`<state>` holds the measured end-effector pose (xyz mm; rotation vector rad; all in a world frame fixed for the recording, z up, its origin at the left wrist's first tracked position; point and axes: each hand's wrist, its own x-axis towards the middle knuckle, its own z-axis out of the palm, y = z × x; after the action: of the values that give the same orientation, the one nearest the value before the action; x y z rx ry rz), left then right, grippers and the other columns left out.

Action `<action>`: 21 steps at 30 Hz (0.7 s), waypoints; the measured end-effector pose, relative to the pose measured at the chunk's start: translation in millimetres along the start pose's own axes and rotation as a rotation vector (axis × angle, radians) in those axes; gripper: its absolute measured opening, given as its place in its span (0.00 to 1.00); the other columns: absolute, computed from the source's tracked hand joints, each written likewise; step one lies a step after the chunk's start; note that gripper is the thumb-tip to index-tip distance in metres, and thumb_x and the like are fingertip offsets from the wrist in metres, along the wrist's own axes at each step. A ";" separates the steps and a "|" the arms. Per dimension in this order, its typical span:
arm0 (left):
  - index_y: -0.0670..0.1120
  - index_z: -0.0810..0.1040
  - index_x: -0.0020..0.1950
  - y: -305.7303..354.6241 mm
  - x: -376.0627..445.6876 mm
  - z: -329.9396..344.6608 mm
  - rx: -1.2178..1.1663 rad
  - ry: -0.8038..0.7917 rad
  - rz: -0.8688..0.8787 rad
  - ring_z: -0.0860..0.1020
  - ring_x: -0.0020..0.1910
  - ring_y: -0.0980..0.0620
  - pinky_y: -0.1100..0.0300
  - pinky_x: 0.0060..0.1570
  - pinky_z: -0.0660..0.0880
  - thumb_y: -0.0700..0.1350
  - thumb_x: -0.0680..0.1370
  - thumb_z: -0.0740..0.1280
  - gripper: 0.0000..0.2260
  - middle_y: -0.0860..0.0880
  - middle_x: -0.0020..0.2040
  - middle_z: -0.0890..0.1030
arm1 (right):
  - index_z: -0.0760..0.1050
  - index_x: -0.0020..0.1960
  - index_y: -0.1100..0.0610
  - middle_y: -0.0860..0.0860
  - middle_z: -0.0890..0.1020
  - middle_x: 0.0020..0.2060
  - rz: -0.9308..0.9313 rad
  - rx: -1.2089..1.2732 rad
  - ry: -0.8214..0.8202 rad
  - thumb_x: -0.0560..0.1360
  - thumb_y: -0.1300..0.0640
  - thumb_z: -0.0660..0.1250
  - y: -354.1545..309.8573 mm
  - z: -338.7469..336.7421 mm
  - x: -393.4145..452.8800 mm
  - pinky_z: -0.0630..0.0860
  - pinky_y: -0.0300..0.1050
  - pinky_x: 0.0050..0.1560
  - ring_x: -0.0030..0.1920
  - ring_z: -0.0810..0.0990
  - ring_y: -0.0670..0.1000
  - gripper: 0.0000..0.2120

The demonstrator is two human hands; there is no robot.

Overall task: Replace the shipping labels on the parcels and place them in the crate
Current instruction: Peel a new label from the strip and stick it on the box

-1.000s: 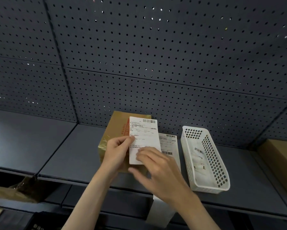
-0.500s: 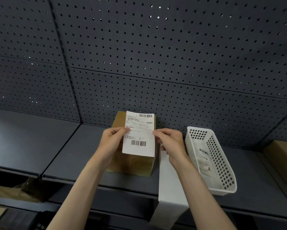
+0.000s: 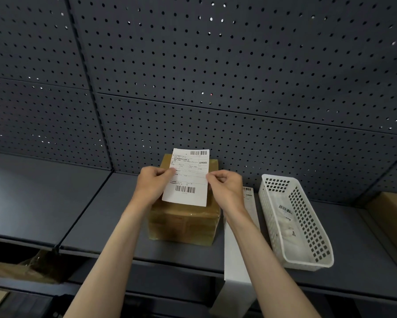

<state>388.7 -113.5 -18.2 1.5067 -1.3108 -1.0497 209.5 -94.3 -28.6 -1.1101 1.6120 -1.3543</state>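
The left hand and right hand each pinch a side edge of a shipping label. It is held above a taped parcel near the shelf's back edge.

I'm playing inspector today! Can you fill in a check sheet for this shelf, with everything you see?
Surface: dark grey shelf, bare at left.
Job's things: white shipping label held above a taped brown parcel.
Clutter: white basket with used label scraps; label strip hanging over the shelf edge.
Grippers: left hand and right hand pinch the label's side edges.
Cables: nothing seen.
Surroundings: pegboard wall; cardboard box at far right.
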 end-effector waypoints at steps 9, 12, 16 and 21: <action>0.44 0.85 0.42 -1.7 10.6 7.7 -0.124 0.091 -0.003 0.84 0.32 0.59 0.67 0.29 0.76 0.43 0.77 0.73 0.05 0.50 0.37 0.87 | 0.82 0.47 0.58 0.50 0.86 0.44 -0.034 -0.107 0.050 0.79 0.60 0.69 0.7 13.5 10.5 0.85 0.46 0.44 0.46 0.86 0.47 0.04; 0.43 0.84 0.43 -5.1 13.9 5.0 -0.104 0.083 0.009 0.86 0.39 0.52 0.61 0.36 0.78 0.45 0.78 0.72 0.06 0.50 0.40 0.87 | 0.82 0.46 0.57 0.50 0.87 0.44 -0.017 -0.142 0.019 0.79 0.60 0.69 2.0 12.8 11.9 0.82 0.42 0.37 0.46 0.86 0.48 0.04; 0.44 0.82 0.46 -2.4 15.6 3.7 0.022 0.070 0.057 0.83 0.45 0.50 0.54 0.43 0.78 0.47 0.81 0.66 0.09 0.52 0.45 0.85 | 0.81 0.41 0.56 0.51 0.87 0.41 0.005 -0.163 0.012 0.79 0.61 0.68 -2.1 11.4 11.8 0.70 0.33 0.25 0.43 0.87 0.50 0.08; 0.54 0.82 0.50 1.7 17.6 4.4 0.492 0.176 0.153 0.78 0.46 0.49 0.53 0.44 0.72 0.54 0.81 0.64 0.08 0.58 0.44 0.81 | 0.80 0.36 0.54 0.51 0.87 0.37 -0.006 -0.209 0.029 0.77 0.64 0.68 -3.6 10.3 14.1 0.79 0.40 0.30 0.41 0.87 0.50 0.12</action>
<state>385.7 -131.5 -18.7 1.7728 -1.6013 -0.5005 214.6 -111.2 -26.8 -1.2225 1.8050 -1.2316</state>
